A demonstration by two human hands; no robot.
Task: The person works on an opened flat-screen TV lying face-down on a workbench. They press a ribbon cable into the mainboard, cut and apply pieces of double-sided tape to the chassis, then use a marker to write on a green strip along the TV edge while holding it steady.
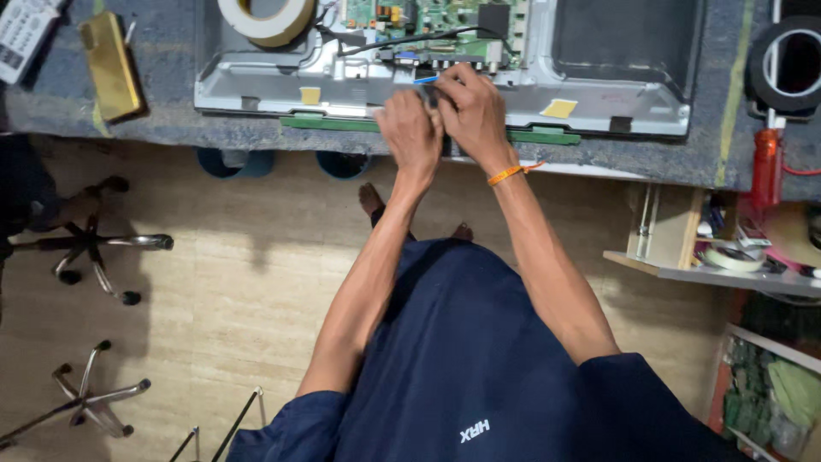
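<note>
left hand (412, 128) and right hand (470, 107), grip together on small dark part | metal panel (359, 81) lower edge, frame centre-top | desk (162, 120) edge beneath, open floor (239, 282) below

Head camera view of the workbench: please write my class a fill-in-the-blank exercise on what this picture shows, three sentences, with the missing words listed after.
1. Both hands, the left hand and the right hand, meet at the near edge of the opened grey metal screen chassis, pinching something small and ____ in colour.
2. The thin band on the right wrist is ____.
3. The cream roll of tape lies on the chassis to the ____ of the green circuit board.

Missing words: black; orange; left
</note>
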